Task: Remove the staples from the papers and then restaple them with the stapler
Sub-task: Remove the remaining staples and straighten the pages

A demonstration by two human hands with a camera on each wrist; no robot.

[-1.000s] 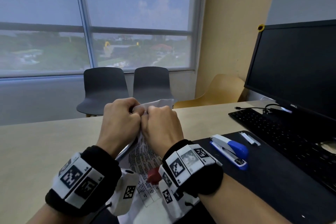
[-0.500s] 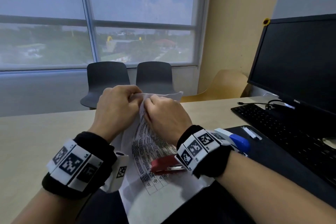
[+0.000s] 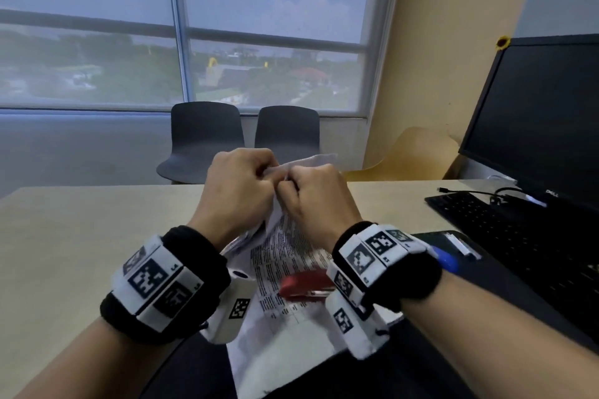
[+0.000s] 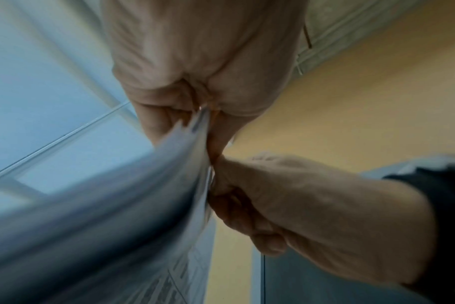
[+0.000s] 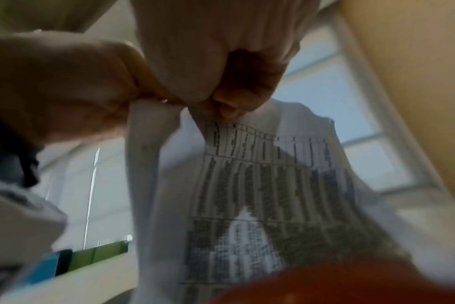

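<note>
Papers (image 3: 285, 256): printed sheets, held up above the desk (image 3: 81, 236) in front of me, top corner gathered between both hands, lower end hanging toward my lap. Left hand (image 3: 236, 185): fingers curled, clamped on the corner from the left. Right hand (image 3: 316, 194): fingers curled tight, pinching at the same corner, touching the left; the staple itself is too small to see. Red stapler (image 3: 306, 285): lies behind the sheets, just beside my right wrist. Blue stapler (image 3: 449, 261): on the black mat (image 3: 505, 295), near the keyboard (image 3: 518, 230). Step in hand, as I judge it: prying the staple out. Handling note: I would keep the left pinch close to the staple so the paper does not tear, lift each leg straight, then pull level, not twisting.
</note>
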